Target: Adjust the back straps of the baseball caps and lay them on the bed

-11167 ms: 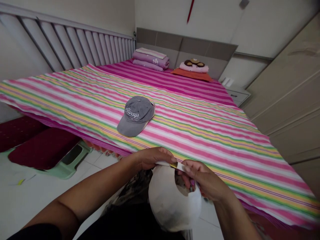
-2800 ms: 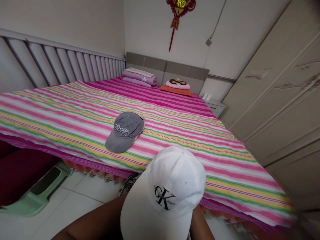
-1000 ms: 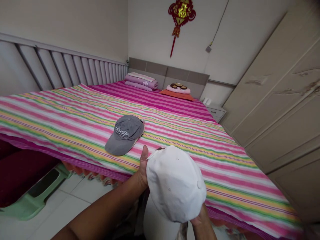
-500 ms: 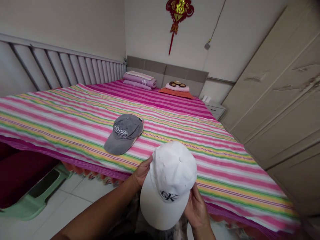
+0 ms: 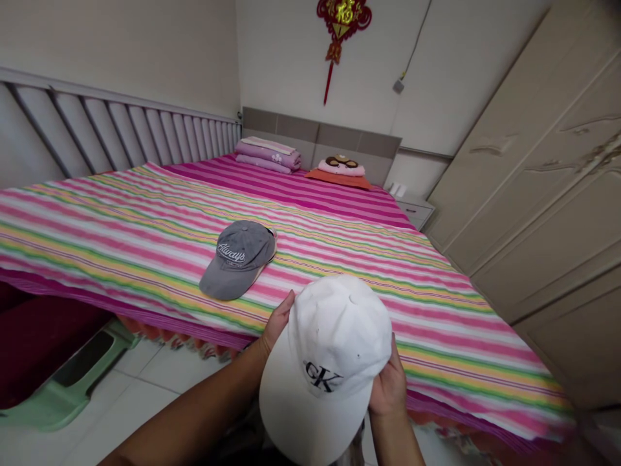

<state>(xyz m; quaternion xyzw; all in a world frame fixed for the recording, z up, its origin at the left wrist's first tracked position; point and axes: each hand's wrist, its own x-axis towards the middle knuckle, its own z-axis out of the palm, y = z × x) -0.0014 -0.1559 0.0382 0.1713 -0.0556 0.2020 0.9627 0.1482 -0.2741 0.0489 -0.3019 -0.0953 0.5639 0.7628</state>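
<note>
Between my two hands is a white baseball cap (image 5: pixel 339 330) with dark letters on its front, held above the near edge of the bed with its brim toward me. My left hand (image 5: pixel 279 321) grips its left side, and my right hand (image 5: pixel 389 382) grips the right side; the cap hides some fingers of both. A grey baseball cap (image 5: pixel 242 252) with white lettering lies on the striped sheet (image 5: pixel 145 220), left of and beyond the white one, apart from my hands.
Folded purple bedding (image 5: pixel 266 155) and a pink and orange stack (image 5: pixel 339 173) sit by the headboard (image 5: pixel 334 136). A wardrobe (image 5: pixel 528 194) stands to the right beside a bedside cabinet (image 5: pixel 412 210). At lower left is a green plastic stool (image 5: pixel 63 395).
The white cap has come slightly closer to me and its brim has swung a little to the left. My right hand has moved up along its side. The grey cap lies still.
</note>
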